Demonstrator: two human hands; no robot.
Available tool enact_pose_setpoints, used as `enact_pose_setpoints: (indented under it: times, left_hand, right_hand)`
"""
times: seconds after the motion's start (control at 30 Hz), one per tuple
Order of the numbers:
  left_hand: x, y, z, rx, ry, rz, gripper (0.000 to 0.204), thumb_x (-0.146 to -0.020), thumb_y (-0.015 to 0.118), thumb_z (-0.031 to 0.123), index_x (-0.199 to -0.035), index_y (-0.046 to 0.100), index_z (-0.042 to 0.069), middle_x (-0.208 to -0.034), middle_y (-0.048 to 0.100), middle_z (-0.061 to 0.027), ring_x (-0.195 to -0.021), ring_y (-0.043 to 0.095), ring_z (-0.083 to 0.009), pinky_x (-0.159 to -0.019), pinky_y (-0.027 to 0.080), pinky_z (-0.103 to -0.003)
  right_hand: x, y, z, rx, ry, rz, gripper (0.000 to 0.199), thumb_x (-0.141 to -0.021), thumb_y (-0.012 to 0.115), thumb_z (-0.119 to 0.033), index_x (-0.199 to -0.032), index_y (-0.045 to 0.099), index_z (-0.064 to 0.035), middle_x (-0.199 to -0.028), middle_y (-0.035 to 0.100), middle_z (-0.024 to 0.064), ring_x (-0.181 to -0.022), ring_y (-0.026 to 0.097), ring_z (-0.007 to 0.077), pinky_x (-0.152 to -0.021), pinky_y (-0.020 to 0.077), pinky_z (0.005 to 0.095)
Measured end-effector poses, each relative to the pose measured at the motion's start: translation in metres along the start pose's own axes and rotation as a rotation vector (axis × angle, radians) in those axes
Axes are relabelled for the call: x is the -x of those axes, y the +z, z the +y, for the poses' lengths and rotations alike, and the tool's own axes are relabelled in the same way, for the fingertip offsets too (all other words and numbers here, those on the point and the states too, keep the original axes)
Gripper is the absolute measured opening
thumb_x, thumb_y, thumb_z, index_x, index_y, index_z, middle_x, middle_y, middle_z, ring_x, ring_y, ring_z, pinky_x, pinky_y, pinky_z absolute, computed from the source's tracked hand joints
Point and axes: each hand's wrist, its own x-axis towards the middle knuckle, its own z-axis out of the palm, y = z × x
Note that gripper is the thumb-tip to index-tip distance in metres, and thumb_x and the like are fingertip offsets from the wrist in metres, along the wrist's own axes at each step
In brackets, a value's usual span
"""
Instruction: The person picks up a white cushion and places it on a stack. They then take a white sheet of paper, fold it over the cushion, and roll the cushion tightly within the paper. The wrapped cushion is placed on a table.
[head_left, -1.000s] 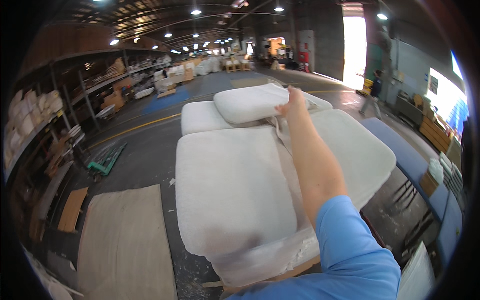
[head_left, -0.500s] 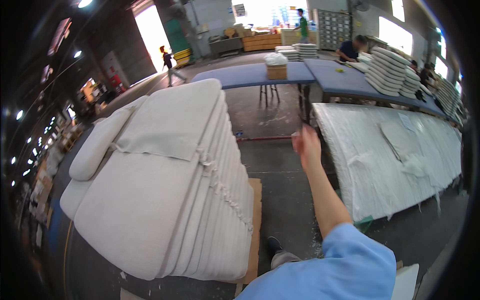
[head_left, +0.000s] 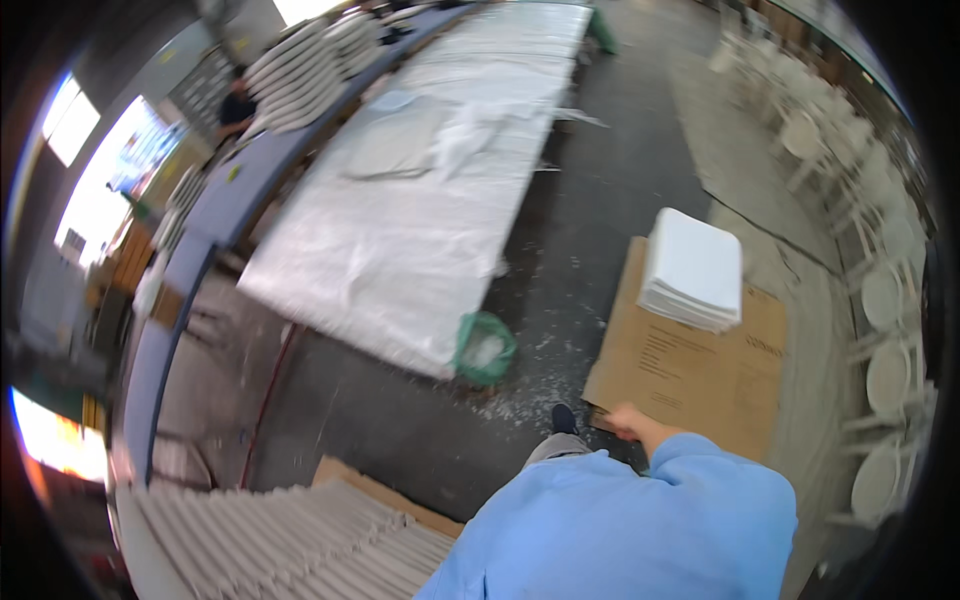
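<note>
On the workshop floor, looking down past a blue sleeve point(head_left: 640, 520):

right hand: hand point(head_left: 628, 422) shows just past the cuff, near the lower edge of a flat cardboard sheet point(head_left: 690, 370). Blurred; looks curled, but cannot tell if it grips anything or touches the sheet.

left hand: not in view.

cardboard sheet: lies flat on the concrete floor point(head_left: 620, 200), brown, slightly angled to the table.

pad stack: short stack of white flat pads point(head_left: 693, 270) sits on the far end of the cardboard, well apart from the hand.

foot: dark shoe point(head_left: 564, 418) on the floor just left of the hand, near the cardboard's corner.

long table: covered in clear plastic sheeting point(head_left: 400, 230), runs away up the frame; white pieces lie on it farther along.

green bag: small green bag point(head_left: 484, 347) at the table's near end, white scraps scattered on the floor around it.

near stack: ribbed white pads point(head_left: 270, 540) piled at bottom left, on another cardboard sheet.

right side: row of white chairs point(head_left: 880, 300) along the wall.

risk 1: my read, loose scraps underfoot near the shoe could cause a slip.

risk 2: cardboard edge sits right by the foot; stepping on it could shift the sheet and tip the pad stack.

risk 3: the stack's layers look slightly uneven, so a nudge might slide the top ones off.
</note>
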Motion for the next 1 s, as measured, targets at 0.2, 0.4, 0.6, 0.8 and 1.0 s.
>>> enact_pose_setpoints:
  times: [0.2, 0.4, 0.6, 0.8, 1.0]
  left_hand:
    - [-0.051, 0.067, 0.115, -0.275, 0.01, -0.162, 0.04, -0.102, 0.064, 0.021, -0.136, 0.06, 0.0, -0.112, 0.073, -0.0174, -0.102, 0.069, -0.0228, -0.09, 0.056, -0.034]
    - [-0.101, 0.141, 0.215, -0.352, 0.157, -0.329, 0.04, -0.102, 0.063, 0.021, -0.136, 0.06, 0.0, -0.111, 0.073, -0.0173, -0.101, 0.07, -0.0219, -0.089, 0.056, -0.033]
    - [-0.136, 0.183, 0.289, -0.493, 0.336, -0.418, 0.039, -0.102, 0.063, 0.019, -0.135, 0.06, -0.001, -0.11, 0.073, -0.0179, -0.101, 0.07, -0.0225, -0.089, 0.057, -0.033]
    - [-0.188, 0.155, 0.354, -0.084, -0.133, -0.297, 0.042, -0.103, 0.061, 0.026, -0.13, 0.06, -0.006, -0.111, 0.072, -0.0234, -0.097, 0.073, -0.0284, -0.08, 0.06, -0.039]
    - [-0.219, 0.194, 0.421, -0.268, -0.119, -0.222, 0.042, -0.104, 0.06, 0.026, -0.133, 0.058, -0.003, -0.112, 0.072, -0.0215, -0.096, 0.073, -0.0271, -0.08, 0.06, -0.038]
  right_hand:
    - [-0.015, -0.09, -0.049, -0.241, -0.343, 0.074, 0.031, -0.095, 0.068, -0.034, -0.115, 0.071, -0.0096, -0.081, 0.069, 0.0055, -0.061, 0.062, 0.0159, -0.052, 0.0506, 0.0332]
    - [-0.047, -0.186, -0.038, -0.565, -0.243, 0.284, 0.031, -0.091, 0.072, -0.033, -0.108, 0.073, -0.0074, -0.086, 0.073, 0.0109, -0.073, 0.07, 0.0227, -0.065, 0.0548, 0.0385]
    - [-0.062, -0.211, 0.037, -0.812, 0.109, 0.442, 0.021, -0.094, 0.065, -0.026, -0.1, 0.068, -0.0063, -0.078, 0.066, 0.0067, -0.06, 0.061, 0.0193, -0.051, 0.0491, 0.0375]
    - [-0.067, -0.195, 0.027, -0.899, 0.221, 0.214, 0.019, -0.093, 0.069, -0.019, -0.107, 0.068, -0.0062, -0.08, 0.066, 0.0066, -0.061, 0.061, 0.0216, -0.05, 0.0464, 0.0397]
    - [-0.109, -0.233, -0.022, -0.752, 0.192, 0.036, 0.037, -0.089, 0.074, -0.018, -0.123, 0.069, -0.0027, -0.091, 0.072, 0.0102, -0.068, 0.067, 0.0223, -0.054, 0.051, 0.0376]
